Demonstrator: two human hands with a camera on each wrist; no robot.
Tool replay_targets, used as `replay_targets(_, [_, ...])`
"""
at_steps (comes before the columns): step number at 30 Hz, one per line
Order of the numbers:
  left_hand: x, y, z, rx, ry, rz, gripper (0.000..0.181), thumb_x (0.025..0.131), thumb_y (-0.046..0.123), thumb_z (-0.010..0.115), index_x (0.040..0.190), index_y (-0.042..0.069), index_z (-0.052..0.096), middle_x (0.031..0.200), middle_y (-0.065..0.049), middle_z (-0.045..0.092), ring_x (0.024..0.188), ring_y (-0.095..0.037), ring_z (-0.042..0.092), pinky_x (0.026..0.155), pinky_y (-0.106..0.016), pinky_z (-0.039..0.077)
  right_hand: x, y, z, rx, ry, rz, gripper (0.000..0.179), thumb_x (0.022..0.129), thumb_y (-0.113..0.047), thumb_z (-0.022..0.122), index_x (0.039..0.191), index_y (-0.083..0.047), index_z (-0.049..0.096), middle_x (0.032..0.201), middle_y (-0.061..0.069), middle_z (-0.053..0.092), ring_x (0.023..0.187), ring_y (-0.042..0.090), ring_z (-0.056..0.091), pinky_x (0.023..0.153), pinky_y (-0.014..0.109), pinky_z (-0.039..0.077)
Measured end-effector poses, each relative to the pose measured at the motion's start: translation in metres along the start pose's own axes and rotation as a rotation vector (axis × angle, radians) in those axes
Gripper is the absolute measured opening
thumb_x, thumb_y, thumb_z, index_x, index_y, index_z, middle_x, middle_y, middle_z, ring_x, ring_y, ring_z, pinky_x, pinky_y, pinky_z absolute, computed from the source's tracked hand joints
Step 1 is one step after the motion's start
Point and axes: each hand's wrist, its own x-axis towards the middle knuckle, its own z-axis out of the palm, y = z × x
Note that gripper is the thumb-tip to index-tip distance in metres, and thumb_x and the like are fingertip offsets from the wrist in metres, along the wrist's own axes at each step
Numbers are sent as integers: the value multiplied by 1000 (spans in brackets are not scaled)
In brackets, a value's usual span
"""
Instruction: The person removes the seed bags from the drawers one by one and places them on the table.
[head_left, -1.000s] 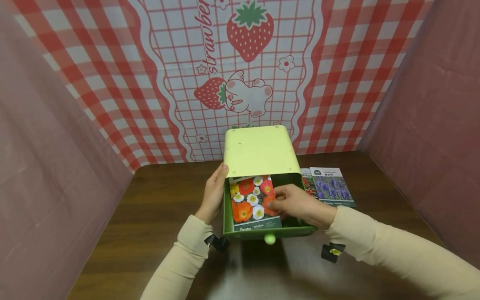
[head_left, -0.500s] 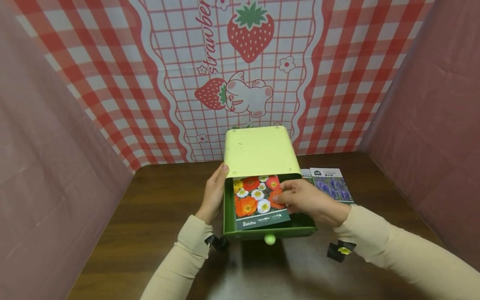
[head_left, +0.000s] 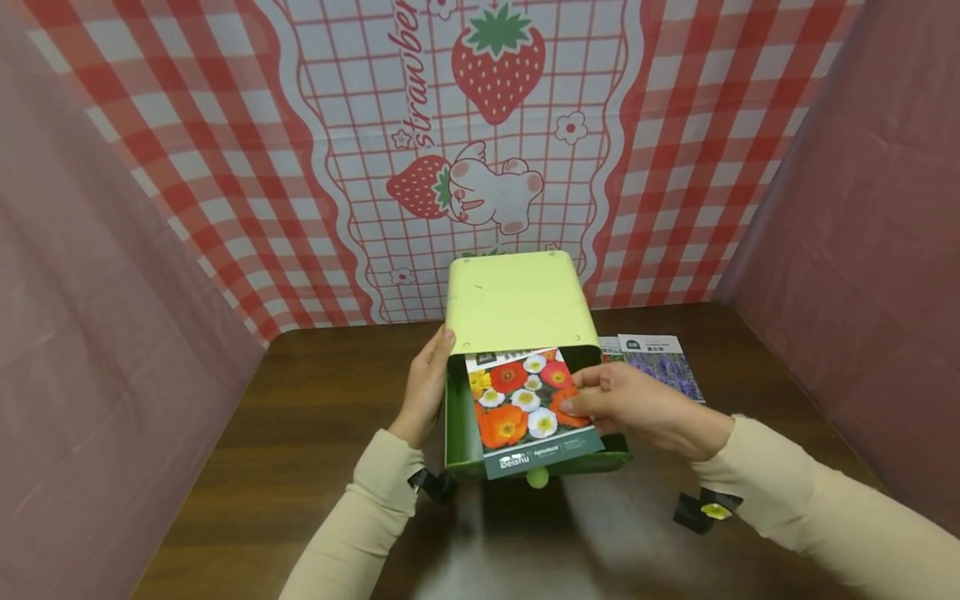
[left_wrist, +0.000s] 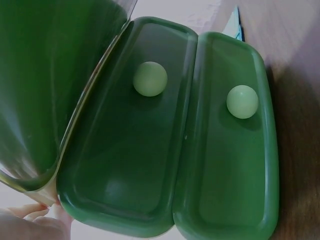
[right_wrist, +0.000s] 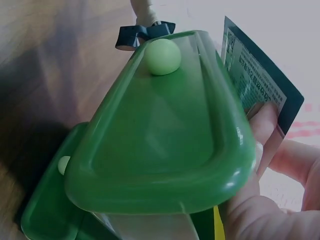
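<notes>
Lower centre of frame, my right grip (head_left: 645, 404) pinches the poppy packet (head_left: 525, 400) by its right edge above the open drawer (head_left: 462, 433). Probably light, bendy and slick, it should suit that edge hold. My left grip (head_left: 426, 387) touches the cabinet (head_left: 517, 300) at its left side; its finger curl I can't tell.

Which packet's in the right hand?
The packet with orange, red, yellow and white blooms, pinched by the right hand above the open drawer. The purple-flowered packet and mostly hidden packet beside it lie on the table.
</notes>
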Motion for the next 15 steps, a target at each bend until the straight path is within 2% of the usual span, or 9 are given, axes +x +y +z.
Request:
replay_targets(8, [0, -1, 0, -29, -2, -12, 62, 100, 48, 49, 150, 12, 40, 157, -2, 38, 146, -16, 30, 122, -38, 27, -14, -2, -1, 12, -32, 29, 50, 92, -22, 68, 126, 10, 50, 107, 13, 72, 91, 23, 72, 80, 37, 61])
replay_targets(15, [0, -1, 1, -23, 15, -2, 61, 101, 46, 50, 149, 10, 41, 156, -3, 39, 146, -17, 31, 122, -38, 25, -25, -2, -3, 10, -82, 17, 50, 92, -18, 68, 127, 12, 49, 108, 15, 72, 93, 24, 72, 80, 39, 61])
